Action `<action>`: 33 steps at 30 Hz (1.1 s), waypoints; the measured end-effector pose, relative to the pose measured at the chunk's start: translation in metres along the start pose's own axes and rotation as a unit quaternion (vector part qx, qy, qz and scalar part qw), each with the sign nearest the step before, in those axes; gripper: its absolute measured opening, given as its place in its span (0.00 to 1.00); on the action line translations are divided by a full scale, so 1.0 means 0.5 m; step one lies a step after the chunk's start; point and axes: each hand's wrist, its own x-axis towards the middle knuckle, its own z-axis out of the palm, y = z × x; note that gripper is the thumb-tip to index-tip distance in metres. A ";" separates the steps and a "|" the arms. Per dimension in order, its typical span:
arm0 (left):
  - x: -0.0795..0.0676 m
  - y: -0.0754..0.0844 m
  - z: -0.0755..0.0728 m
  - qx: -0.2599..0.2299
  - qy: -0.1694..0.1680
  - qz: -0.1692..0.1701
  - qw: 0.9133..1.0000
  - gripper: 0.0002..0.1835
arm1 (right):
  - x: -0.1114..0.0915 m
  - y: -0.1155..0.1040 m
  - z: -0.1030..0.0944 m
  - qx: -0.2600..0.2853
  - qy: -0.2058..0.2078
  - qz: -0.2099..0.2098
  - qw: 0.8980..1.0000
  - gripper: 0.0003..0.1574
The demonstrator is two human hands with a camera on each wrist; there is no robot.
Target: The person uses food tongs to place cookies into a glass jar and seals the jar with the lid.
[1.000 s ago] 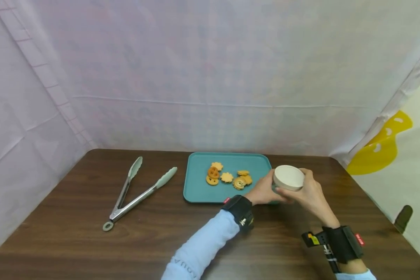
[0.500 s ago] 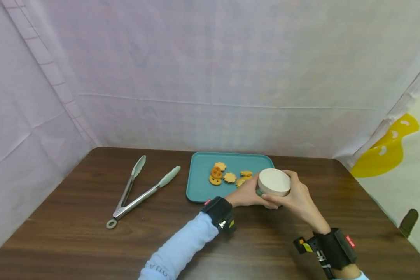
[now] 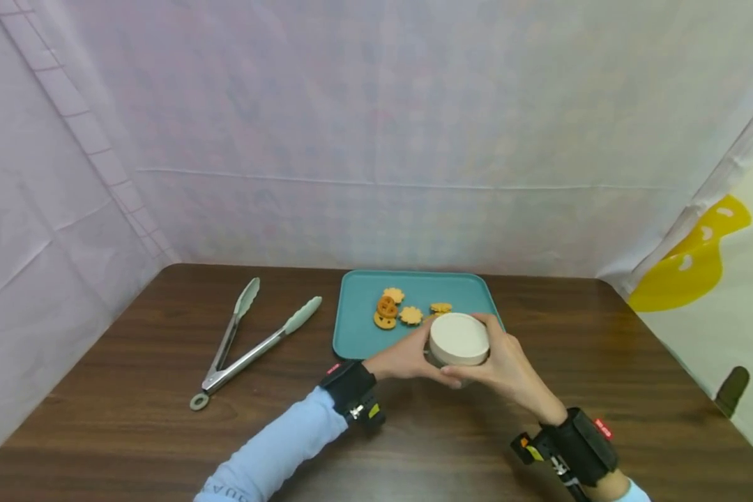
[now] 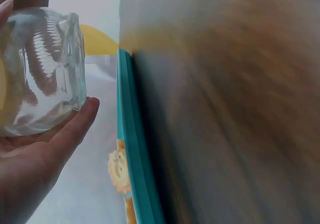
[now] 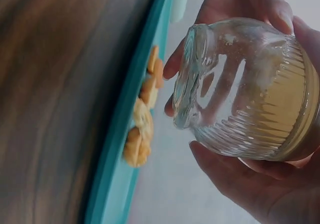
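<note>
A clear ribbed glass jar with a white lid is upright between my two hands, raised above the table. My left hand holds it from the left, fingers and thumb curved around the glass. From the right, my right hand grips it near the lid, and the thumbs come close together at the front. Through the glass in the right wrist view, the jar's lower part looks bare. Behind the jar lies a teal tray with several cookies, some of them hidden by the jar and left hand.
Metal tongs with pale green tips lie spread on the left of the brown wooden table. A whitish cloth hangs along the table's back edge. At the far right is a yellow shape on a pale surface.
Both hands have carried the jar leftward and slightly toward me, from the tray's right side to in front of it. The tray, cookies and tongs lie as before.
</note>
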 end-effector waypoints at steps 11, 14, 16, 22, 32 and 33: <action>-0.062 -0.006 -0.036 0.015 -0.035 -0.009 0.999 0.45 | -0.004 -0.018 0.045 0.025 -0.054 -0.024 0.998 0.54; -0.079 -0.007 -0.043 0.039 -0.032 -0.017 0.999 0.45 | -0.002 -0.024 0.059 0.038 -0.064 -0.035 0.997 0.55; -0.089 -0.007 -0.046 0.057 -0.026 -0.020 0.998 0.45 | -0.001 -0.027 0.067 0.049 -0.073 -0.036 0.995 0.55; -0.110 -0.003 -0.052 0.103 -0.004 -0.008 0.995 0.48 | 0.001 -0.033 0.084 0.055 -0.089 -0.052 0.993 0.56; -0.138 -0.008 -0.058 0.125 -0.014 -0.020 0.992 0.48 | 0.002 -0.035 0.101 0.042 -0.125 -0.082 0.988 0.55; -0.140 -0.008 -0.059 0.120 -0.017 -0.022 0.992 0.47 | 0.001 -0.035 0.102 0.045 -0.129 -0.077 0.988 0.55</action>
